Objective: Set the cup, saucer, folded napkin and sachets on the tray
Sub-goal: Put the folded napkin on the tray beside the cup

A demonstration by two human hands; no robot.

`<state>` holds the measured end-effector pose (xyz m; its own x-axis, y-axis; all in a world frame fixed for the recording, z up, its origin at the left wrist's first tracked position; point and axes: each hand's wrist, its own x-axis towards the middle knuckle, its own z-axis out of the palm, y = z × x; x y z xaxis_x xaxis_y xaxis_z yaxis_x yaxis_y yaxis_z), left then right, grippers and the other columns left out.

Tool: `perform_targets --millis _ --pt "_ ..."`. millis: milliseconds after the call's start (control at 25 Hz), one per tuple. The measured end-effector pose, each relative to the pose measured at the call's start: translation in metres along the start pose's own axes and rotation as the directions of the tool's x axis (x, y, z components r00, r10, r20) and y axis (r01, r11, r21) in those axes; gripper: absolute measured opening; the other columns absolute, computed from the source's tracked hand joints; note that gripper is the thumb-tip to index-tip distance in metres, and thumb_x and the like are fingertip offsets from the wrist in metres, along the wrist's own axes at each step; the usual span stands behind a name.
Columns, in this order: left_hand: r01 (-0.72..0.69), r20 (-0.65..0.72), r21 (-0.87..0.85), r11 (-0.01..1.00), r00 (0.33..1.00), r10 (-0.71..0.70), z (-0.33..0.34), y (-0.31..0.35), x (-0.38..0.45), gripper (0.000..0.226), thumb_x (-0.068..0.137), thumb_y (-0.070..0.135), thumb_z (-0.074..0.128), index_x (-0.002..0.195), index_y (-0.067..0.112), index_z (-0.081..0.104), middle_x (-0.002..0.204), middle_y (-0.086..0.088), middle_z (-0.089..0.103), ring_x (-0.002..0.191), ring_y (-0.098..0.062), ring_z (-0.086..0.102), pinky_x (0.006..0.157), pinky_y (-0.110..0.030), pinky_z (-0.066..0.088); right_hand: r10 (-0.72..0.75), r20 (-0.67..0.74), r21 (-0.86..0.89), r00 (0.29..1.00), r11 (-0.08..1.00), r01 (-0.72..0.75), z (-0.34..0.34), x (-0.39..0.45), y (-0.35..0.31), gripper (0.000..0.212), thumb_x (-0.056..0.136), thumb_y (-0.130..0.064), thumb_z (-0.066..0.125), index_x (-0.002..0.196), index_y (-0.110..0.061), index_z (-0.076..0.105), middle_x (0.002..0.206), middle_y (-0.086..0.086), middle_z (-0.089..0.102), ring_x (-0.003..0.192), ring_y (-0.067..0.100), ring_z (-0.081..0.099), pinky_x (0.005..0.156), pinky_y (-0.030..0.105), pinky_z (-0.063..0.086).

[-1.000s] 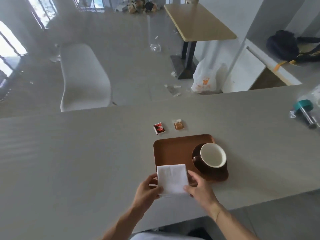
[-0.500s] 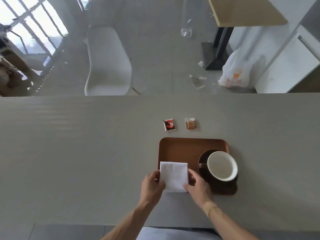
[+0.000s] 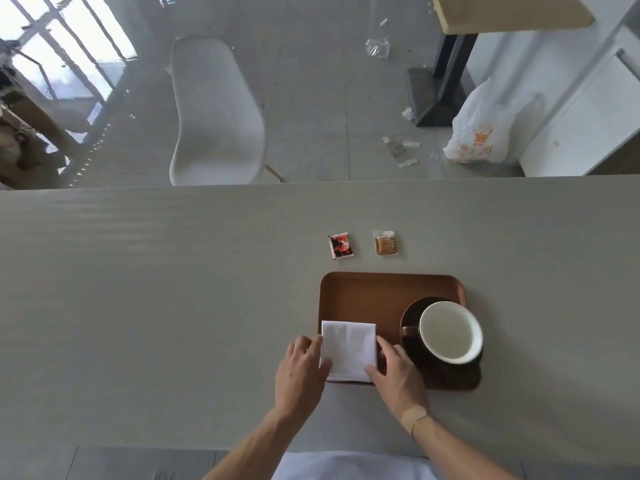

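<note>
The folded white napkin [image 3: 349,349] lies on the near left corner of the brown tray [image 3: 367,299]. My left hand [image 3: 299,372] pinches its left edge, thumb on top. Its right edge is pinched by my right hand [image 3: 398,379] in the same way. A white cup [image 3: 450,332] sits on a dark saucer [image 3: 410,317] at the tray's right side, handle pointing left. Beyond the tray, on the grey table, a red sachet [image 3: 340,245] and a brown sachet [image 3: 386,243] lie side by side.
The grey table [image 3: 156,306] stretches wide to the left and right of the tray. Behind its far edge stand a white chair [image 3: 214,112], a wooden table on a black leg [image 3: 446,60] and a white plastic bag [image 3: 481,133] on the floor.
Both hands have carried the napkin forward from the table's near edge and lowered it onto the tray's near left corner. The camera has tilted further down.
</note>
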<state>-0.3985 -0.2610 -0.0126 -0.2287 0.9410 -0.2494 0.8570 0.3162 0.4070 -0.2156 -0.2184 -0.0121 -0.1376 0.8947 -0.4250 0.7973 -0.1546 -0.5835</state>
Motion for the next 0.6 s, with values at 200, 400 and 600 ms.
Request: perform_targets --millis 200,400,600 --pt "-0.116 -0.017 0.076 0.99 0.993 0.118 0.002 -0.016 0.001 0.05 0.093 0.045 0.051 0.139 0.029 0.042 0.113 0.002 0.055 0.099 -0.021 0.052 0.078 -0.029 0.045 -0.062 -0.033 -0.138 0.998 0.989 0.057 0.005 -0.004 -0.001 0.062 0.092 -0.035 0.059 0.147 -0.019 0.036 0.125 0.003 0.054 0.11 0.023 0.059 0.086 0.033 0.051" --pt "-0.318 -0.051 0.183 0.93 0.942 0.332 -0.004 -0.031 0.009 0.054 0.097 0.049 0.043 0.144 0.024 0.042 0.144 -0.005 0.05 0.131 -0.027 0.048 0.102 -0.043 0.045 -0.364 -0.128 -0.407 0.922 0.867 0.286 0.008 -0.017 -0.002 0.062 0.076 -0.027 0.079 0.132 -0.01 0.058 0.123 0.009 0.063 0.11 0.028 0.064 0.087 0.036 0.058" --pt "-0.523 0.232 0.319 0.791 0.852 0.47 0.0 -0.028 0.026 0.065 0.101 0.051 0.016 0.156 0.018 0.005 0.164 0.0 -0.002 0.151 -0.021 -0.001 0.122 -0.05 0.002 -0.342 0.092 -0.519 0.935 0.785 0.338 0.022 -0.005 -0.011 0.07 0.099 -0.044 0.038 0.154 -0.016 0.004 0.162 0.003 -0.006 0.149 0.028 -0.006 0.119 0.044 0.009"
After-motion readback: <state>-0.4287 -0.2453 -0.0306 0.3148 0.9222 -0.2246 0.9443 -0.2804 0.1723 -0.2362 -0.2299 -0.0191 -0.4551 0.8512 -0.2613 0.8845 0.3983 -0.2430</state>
